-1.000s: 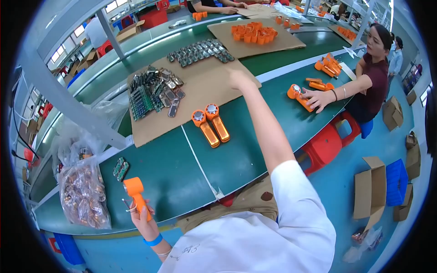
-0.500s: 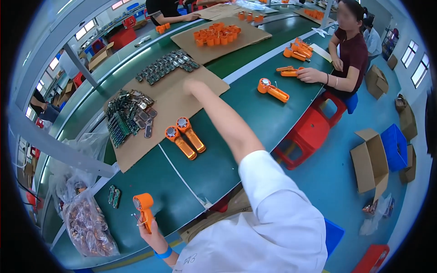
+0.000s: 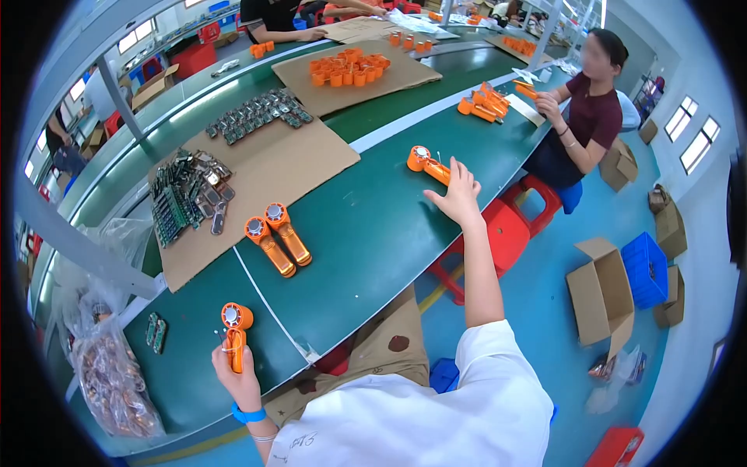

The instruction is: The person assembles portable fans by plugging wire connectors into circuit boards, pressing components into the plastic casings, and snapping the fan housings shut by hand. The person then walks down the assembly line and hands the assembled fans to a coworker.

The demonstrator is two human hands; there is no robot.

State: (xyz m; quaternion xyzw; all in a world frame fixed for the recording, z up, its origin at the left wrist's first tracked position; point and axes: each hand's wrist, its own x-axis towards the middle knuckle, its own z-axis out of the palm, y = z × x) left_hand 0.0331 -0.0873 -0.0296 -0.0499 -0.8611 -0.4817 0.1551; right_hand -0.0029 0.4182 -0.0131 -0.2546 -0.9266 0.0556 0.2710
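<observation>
the green table crossed the frame. at lower left, your left hand was wrapped around an orange fan; right of centre, your right hand was spread beside a second fan. both seemed light, stiff and slick, best held by the handle.

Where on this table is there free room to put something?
Free: green tabletop between the paired orange devices and the right hand; also the nearer cardboard, right of the piled circuit boards, short of the rowed boards. Crowded: that cardboard's left and far sides.
</observation>
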